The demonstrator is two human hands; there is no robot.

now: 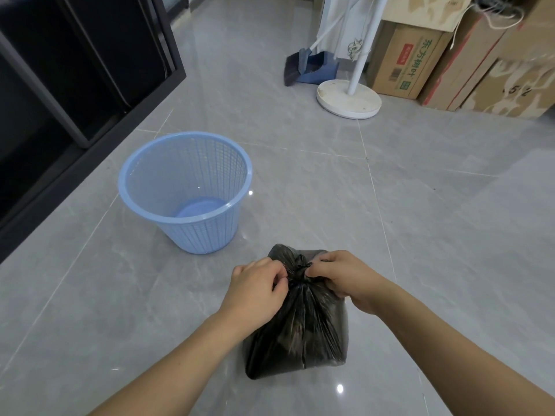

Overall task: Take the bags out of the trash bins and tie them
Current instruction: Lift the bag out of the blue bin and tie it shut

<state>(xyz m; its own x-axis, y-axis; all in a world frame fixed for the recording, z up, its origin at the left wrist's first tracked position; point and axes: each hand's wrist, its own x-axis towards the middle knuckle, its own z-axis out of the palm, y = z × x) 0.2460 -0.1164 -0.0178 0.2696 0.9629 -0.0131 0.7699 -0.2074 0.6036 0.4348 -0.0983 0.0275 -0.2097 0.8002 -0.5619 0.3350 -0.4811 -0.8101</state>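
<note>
Black plastic, gathered and creased, makes up the trash bag (297, 325) that sits on the grey tiled floor (420, 220), and everything else is placed here from that bag. Its bunched neck rises at the far end of it, and a small knot (301, 265) shows there between the two hands. The left hand (257, 288) is at the left side of the neck, fingers curled and pinching a twist of the plastic just beside the knot. The right hand (342, 277) is at the right side of the neck, fingers likewise curled and gripping the plastic on that side, with its palm resting over the bag's upper right shoulder. Both forearms reach in from the near edge, one on each side of the bag.

Beyond the bag and to its left stands a light blue lattice trash bin (184, 192), upright, apart from the bag, with no liner in it. Far beyond the bag, a white stand with a round base (348, 99) stands on the floor, with a blue dustpan and broom (306, 66) to its left and cardboard boxes (450, 64) to its right. Dark cabinetry (75, 70) lines the floor far to the bag's left.

What the bag contains cannot be seen. The fingertips are partly buried in the folds, so which strands each one holds is hard to tell.
</note>
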